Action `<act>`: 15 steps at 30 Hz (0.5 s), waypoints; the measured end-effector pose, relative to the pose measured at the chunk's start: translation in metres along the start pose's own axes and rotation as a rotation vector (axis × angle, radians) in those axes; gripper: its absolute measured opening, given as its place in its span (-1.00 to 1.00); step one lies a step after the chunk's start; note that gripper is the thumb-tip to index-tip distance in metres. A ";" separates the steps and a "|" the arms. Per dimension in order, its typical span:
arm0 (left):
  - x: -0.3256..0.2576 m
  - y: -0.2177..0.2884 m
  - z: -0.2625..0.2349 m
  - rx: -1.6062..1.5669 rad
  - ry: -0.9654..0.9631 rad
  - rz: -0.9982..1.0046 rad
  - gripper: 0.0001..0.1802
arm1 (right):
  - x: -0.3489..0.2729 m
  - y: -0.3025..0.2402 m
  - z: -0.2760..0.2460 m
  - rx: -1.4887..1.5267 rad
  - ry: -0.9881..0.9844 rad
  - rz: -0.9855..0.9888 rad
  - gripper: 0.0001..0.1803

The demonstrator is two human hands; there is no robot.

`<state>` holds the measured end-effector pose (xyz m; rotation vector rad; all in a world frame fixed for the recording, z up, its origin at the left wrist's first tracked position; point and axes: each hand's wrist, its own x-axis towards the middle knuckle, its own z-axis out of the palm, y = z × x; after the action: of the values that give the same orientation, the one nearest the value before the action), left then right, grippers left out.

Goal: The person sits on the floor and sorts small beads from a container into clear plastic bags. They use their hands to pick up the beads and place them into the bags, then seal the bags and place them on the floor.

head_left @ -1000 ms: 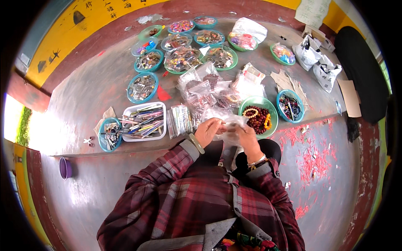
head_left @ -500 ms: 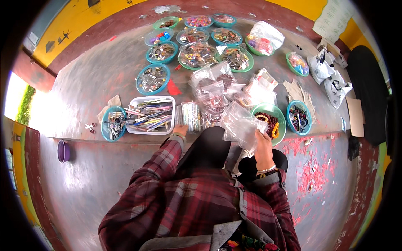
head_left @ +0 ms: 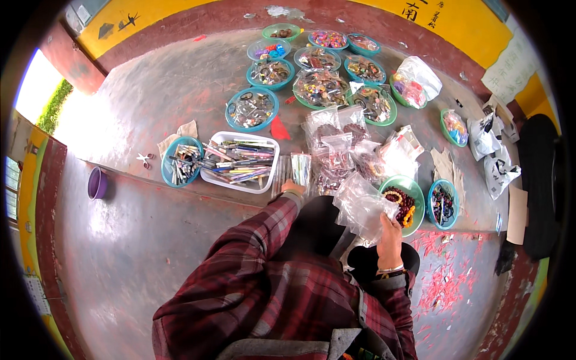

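**Clear bags (head_left: 359, 206) in our right hand (head_left: 390, 241)**

We pinch them right of the white tray (head_left: 276, 169). Our left hand (head_left: 293, 188), grip hidden, is at a wrapped bundle (head_left: 301, 165) just right of the tray. Beyond the tray: a blue bowl (head_left: 252, 128).

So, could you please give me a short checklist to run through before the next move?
1. Right hand has a grip on the clear plastic bags: ok.
2. Left hand has a firm grip: cannot tell; its fingers are partly hidden beside the packet of slim items.
3. Green bowl of beads upright: ok.
4. Scissors away from both hands: ok.
5. Floor free of red scraps: not ok, many lie scattered.
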<state>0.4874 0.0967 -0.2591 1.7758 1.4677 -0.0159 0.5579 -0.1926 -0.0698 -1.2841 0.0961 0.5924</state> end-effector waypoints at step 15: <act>0.021 -0.005 0.009 -0.068 -0.182 0.088 -0.57 | 0.001 0.004 0.003 -0.069 0.021 0.002 -0.72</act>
<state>0.4935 0.1084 -0.2779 1.7343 1.2457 -0.0789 0.5562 -0.1892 -0.0729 -1.3569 0.0948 0.5879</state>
